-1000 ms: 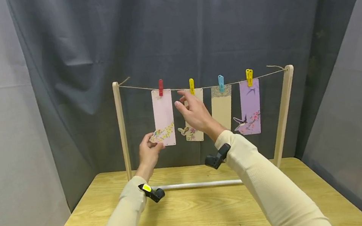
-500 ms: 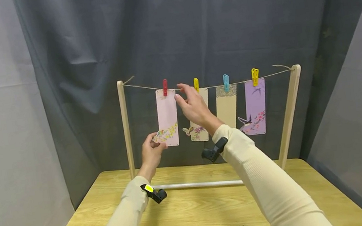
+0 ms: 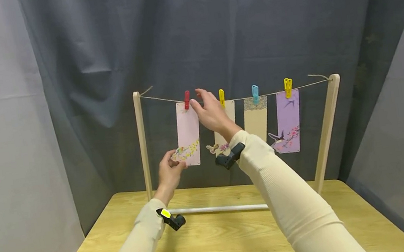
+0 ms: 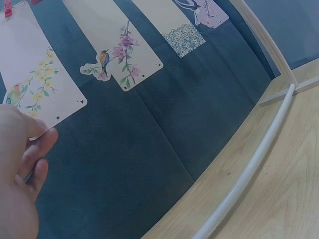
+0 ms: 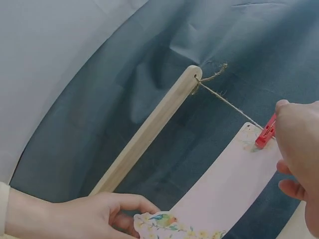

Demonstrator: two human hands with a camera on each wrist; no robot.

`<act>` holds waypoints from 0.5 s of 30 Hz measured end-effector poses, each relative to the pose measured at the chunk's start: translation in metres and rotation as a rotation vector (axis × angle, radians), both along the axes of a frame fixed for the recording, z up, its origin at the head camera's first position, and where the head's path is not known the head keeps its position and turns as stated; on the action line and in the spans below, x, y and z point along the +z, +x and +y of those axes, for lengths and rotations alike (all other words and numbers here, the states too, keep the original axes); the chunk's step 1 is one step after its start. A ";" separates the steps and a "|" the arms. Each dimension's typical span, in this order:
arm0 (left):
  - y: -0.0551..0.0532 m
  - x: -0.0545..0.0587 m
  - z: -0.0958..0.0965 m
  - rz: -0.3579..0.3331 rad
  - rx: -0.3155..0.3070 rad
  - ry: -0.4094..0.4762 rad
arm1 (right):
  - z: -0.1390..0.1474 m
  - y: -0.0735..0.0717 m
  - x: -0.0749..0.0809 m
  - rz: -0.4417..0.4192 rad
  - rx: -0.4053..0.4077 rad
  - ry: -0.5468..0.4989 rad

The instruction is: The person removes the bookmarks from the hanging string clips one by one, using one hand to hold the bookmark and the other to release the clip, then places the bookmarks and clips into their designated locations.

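A pink bookmark (image 3: 188, 128) with yellow blossoms and a bird hangs from the twine under a red clothespin (image 3: 187, 100). My left hand (image 3: 168, 173) pinches its lower left edge, thumb in front (image 4: 22, 124) and fingers behind. Up at the twine, my right hand (image 3: 212, 114) has its fingers loosely bent and its thumb tip right beside the red clothespin (image 5: 266, 132); in the right wrist view the hand overlaps the clip's edge. Right behind that hand hangs a cream bookmark (image 4: 112, 40) with purple flowers, held by a yellow clothespin (image 3: 222, 97).
Further right hang a beige lace-patterned bookmark (image 3: 256, 123) under a blue clothespin (image 3: 255, 93) and a purple one (image 3: 288, 116) under yellow clips (image 3: 288, 87). Wooden posts (image 3: 142, 142) and a white bar (image 3: 217, 209) form the frame on the wooden table (image 3: 217, 243), before a grey curtain (image 3: 174, 31).
My right hand has moved left and slightly up, from before the cream bookmark to the red clothespin. My left hand keeps its pinch on the pink bookmark. The head view has shifted slightly.
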State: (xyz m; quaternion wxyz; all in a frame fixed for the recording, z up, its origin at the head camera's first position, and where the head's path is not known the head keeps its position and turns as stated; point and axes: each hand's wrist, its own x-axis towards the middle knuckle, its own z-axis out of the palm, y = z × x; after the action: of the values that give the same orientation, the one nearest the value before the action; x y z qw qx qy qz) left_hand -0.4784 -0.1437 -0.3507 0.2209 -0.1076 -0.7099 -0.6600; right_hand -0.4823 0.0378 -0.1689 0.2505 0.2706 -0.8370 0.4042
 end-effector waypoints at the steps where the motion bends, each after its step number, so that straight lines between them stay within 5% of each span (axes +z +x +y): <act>1: 0.000 0.000 -0.001 0.000 0.003 -0.005 | -0.002 -0.002 0.001 -0.014 -0.002 0.002; 15: 0.007 0.002 -0.012 -0.022 0.015 -0.091 | -0.009 -0.014 0.013 -0.280 0.089 -0.067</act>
State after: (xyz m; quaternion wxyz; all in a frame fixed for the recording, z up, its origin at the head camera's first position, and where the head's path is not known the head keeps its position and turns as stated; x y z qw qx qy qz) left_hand -0.4716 -0.1555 -0.3487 0.2128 -0.1048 -0.7424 -0.6266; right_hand -0.4959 0.0284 -0.1558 0.1221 0.2400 -0.8370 0.4764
